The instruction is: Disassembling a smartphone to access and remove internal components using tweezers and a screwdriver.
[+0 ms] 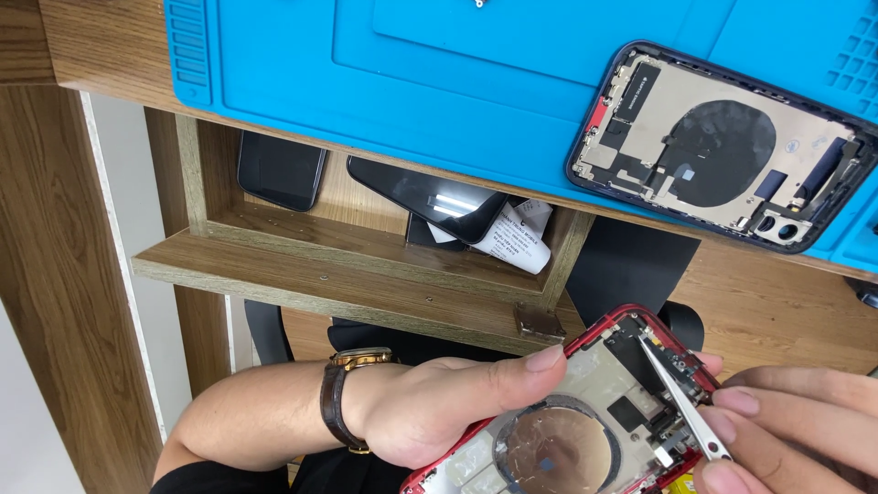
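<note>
Left hand (430,412) with brown wristwatch (343,398) gripping opened red phone shell (567,430) at near right, thumb across its edge, right hand (786,430) fingers pinched on metal tweezers (681,398) touching its inner parts, dark opened phone (722,146) on blue mat (412,73) far right, two phones on wooden shelf (347,265) below.

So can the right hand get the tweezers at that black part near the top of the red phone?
Probably yes: the right hand holds the tweezers with tips already inside the open red phone; the left hand grips only its edge.
</note>
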